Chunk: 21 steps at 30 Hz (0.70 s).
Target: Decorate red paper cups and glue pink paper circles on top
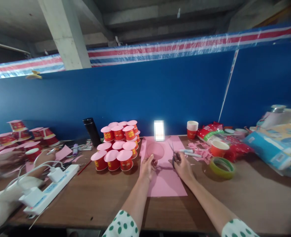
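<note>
My left hand (148, 168) pinches a round pink paper disc (156, 149) at its lower edge, thumb on top. My right hand (183, 165) is closed around the handles of a pair of scissors (173, 152), blades pointing away from me and a little left. The blades stand apart from the disc, to its right. Beneath both hands lie pink paper sheets (167, 186) on the brown table (105, 200). Left of my hands stand stacked red paper cups (113, 162) with pink discs lying on them.
Pink paper scraps (201, 149), a roll of tape (221, 168) and an orange-red cup (219, 148) lie to the right. A bright blurred-out screen (159, 130) stands behind the sheets. Left are a black flask (91, 131), a power strip (51, 191) and another person's hands (45, 158).
</note>
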### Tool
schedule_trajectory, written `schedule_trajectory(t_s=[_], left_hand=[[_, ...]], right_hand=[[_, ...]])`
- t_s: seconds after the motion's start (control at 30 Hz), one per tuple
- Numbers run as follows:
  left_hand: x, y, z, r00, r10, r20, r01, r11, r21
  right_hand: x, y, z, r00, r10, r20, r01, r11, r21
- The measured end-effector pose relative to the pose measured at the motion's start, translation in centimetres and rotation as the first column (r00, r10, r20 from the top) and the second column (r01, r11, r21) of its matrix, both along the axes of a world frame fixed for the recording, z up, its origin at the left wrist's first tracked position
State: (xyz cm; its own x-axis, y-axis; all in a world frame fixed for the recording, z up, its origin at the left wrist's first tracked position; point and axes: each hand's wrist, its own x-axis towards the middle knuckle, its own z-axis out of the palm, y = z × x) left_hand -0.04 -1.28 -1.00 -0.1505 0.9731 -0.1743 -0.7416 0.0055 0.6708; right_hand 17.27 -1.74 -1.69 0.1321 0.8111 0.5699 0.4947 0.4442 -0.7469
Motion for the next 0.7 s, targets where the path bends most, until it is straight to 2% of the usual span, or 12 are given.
schedule_trajectory(t_s=[0.27, 0.57, 0.7], left_hand=[[-0.09, -0.28, -0.34, 1.0, -0.026, 0.001, 0.026, 0.998, 0.054], [0.08, -0.45, -0.11, 1.0, -0.022, -0.017, 0.023, 0.997, 0.07], [0.09, -0.54, -0.05, 0.999, -0.026, -0.032, 0.029, 0.997, 0.072]], right_hand=[[-0.04, 0.11, -0.6, 0.994, -0.044, 0.104, 0.032, 0.993, 0.113], [-0.23, 0.11, -1.01, 0.984, -0.053, 0.169, 0.026, 0.988, 0.155], [-0.27, 0.09, -0.91, 0.983, -0.046, 0.18, 0.022, 0.991, 0.134]])
